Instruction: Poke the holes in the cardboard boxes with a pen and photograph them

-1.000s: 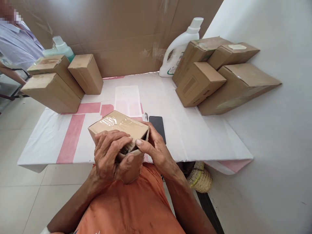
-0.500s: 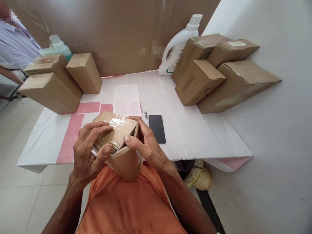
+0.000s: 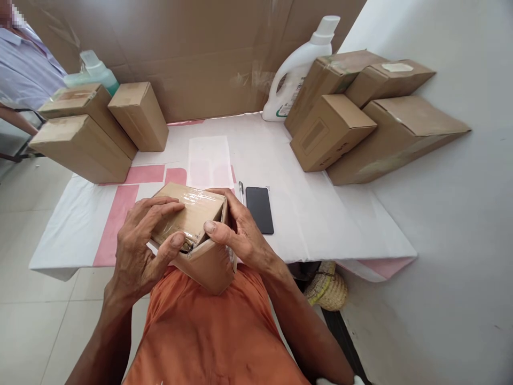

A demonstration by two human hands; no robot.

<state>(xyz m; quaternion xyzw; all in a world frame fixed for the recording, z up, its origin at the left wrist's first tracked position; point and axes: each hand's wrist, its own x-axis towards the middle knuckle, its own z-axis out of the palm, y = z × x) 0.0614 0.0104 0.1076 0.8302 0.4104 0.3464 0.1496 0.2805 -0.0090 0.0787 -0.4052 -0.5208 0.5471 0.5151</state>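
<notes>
Both hands hold one small cardboard box [image 3: 192,235] just in front of the person's chest, over the near edge of the bench [image 3: 320,214]. Left hand [image 3: 140,246]: fingers [image 3: 160,206] curled over the taped top, thumb pressed on the near edge by the torn flap. Right hand [image 3: 236,230]: fingers wrapped round the box's right side, thumb laid across the same edge, tip near the left thumb. Box is tilted, one corner down toward the orange shirt [image 3: 212,331].

Just right of the right-hand fingers: a pen [image 3: 241,191], then a black phone [image 3: 259,209], both flat on the bench. Beyond the fingers, a white paper sheet [image 3: 209,160]. Far left: stack of 3 boxes [image 3: 88,133] w/ a green bottle [image 3: 94,72] behind. Far right: 4 boxes [image 3: 360,117] against the wall, white jug [image 3: 298,69] beside them. Another person's sleeve [image 3: 28,69] at top left.
</notes>
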